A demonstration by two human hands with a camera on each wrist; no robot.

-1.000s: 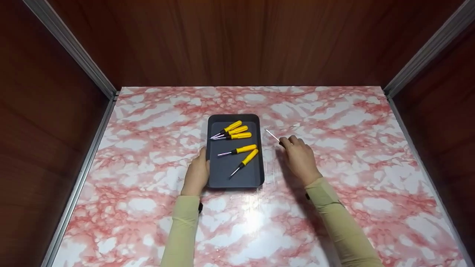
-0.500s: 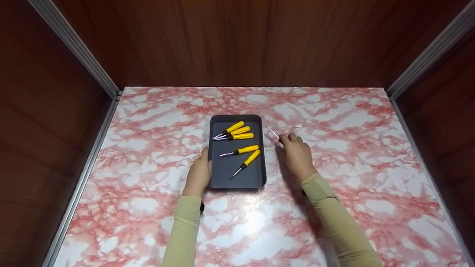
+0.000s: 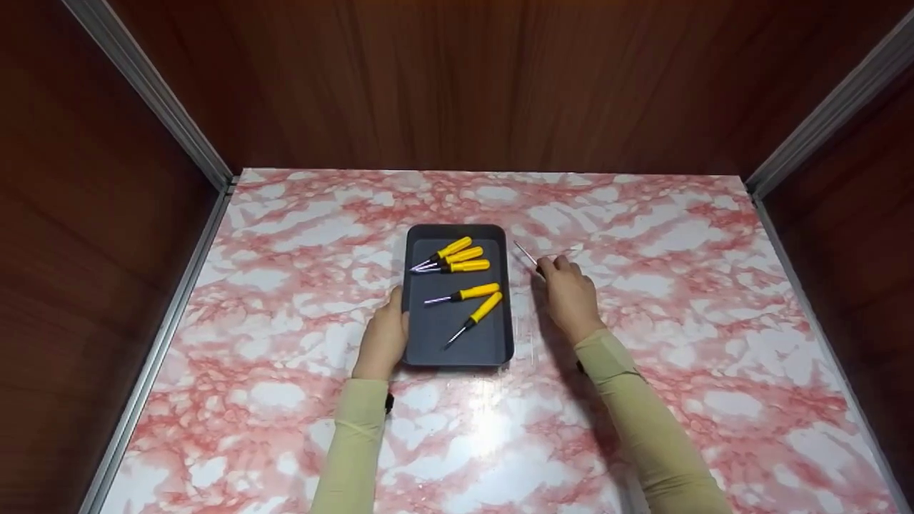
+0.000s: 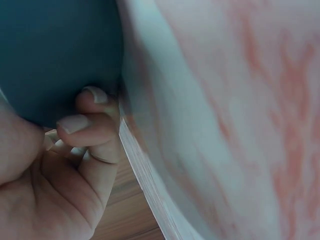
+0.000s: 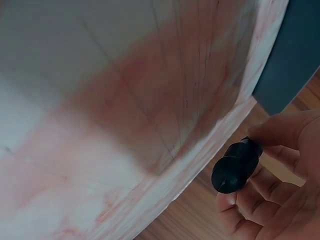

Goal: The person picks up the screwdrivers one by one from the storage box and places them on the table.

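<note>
the left hand grips the near-left wall of the tray, fingertips curled in against its outer face and the thumb on the other side of the rim, as the left wrist view lets me see. the right hand pinches a screwdriver by the handle end: its thin shaft points forward and leftward out of the fingertips, and its tip lies just beside the tray's right wall, apart from it. most of the handle is hidden by the fingers, and i cannot tell whether the tool rests on the tabletop or hangs a little above it.

to the right of the left fingers, inside the tray, lie a fan of three yellow-handled screwdrivers at the far end and a looser pair of screwdrivers nearer, handles toward the right fingers.

as i judge it, the step in hand is handling that one loose tool at the tray's side while the left fingers brace the tray. the next move, should it go over the wall, would call for a firm pinch, enough lift for the tip to clear the rim, and the left fingers holding fast.
</note>
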